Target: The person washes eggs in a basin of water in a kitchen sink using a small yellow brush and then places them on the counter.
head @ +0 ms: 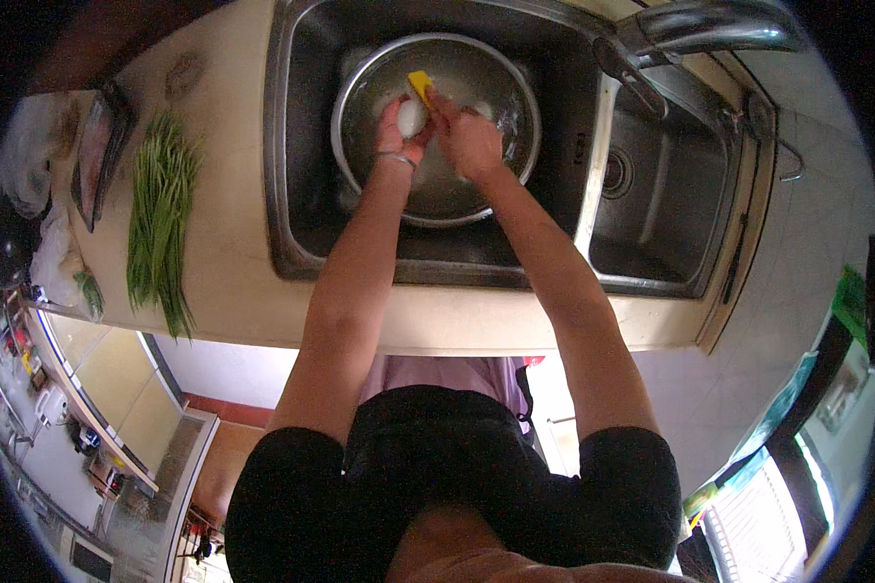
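Observation:
A round metal basin (341,157) with water in it sits in the larger bowl of a steel double sink (292,218). Over the basin, my left hand (392,135) holds a white, egg-shaped item (410,118) between thumb and fingers. My right hand (472,142) grips a small yellow block (419,84), which looks like a sponge, close beside the white item. Its lower part is hidden by my fingers. Another pale rounded thing (483,110) shows in the basin beyond my right hand, partly covered.
A bundle of long green vegetables (160,218) lies on the counter (226,240) to the left. Beyond it are a dark tray (102,157) and clear plastic bags (55,255). The faucet (700,33) stands at the upper right, above the smaller sink bowl (671,218) with its drain.

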Available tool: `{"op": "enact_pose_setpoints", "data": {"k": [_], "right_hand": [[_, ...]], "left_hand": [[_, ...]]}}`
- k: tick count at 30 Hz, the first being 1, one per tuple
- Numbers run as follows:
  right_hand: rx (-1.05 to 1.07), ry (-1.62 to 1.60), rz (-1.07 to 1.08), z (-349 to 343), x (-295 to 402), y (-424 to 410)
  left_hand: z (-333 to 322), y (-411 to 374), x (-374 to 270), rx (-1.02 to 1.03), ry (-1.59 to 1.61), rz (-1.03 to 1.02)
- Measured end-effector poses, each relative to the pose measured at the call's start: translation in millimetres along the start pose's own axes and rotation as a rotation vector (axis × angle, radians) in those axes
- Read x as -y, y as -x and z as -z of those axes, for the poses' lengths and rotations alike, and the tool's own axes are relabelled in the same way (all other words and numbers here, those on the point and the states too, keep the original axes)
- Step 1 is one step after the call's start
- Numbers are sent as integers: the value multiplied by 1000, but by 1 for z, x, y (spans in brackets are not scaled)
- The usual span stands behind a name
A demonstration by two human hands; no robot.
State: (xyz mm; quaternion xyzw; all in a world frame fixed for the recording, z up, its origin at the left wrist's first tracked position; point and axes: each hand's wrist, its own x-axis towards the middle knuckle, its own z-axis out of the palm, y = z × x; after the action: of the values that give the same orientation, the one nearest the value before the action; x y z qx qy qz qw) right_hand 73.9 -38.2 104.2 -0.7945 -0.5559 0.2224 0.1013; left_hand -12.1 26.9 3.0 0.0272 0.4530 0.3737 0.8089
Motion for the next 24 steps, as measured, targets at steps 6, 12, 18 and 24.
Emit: {"op": "enact_pose_setpoints", "data": {"k": [6, 12, 18, 24], "right_hand": [[-3, 75, 65, 1, 6, 25], [38, 160, -136, -9, -41, -25], [25, -52, -124, -11, -28, 6], [-57, 35, 7, 0, -1, 11]], "left_hand": [[-1, 1, 1, 54, 82, 89], [-12, 18, -18, 235, 56, 105], [-2, 13, -17, 112, -38, -12], [1, -1, -4, 13, -50, -40]]}}
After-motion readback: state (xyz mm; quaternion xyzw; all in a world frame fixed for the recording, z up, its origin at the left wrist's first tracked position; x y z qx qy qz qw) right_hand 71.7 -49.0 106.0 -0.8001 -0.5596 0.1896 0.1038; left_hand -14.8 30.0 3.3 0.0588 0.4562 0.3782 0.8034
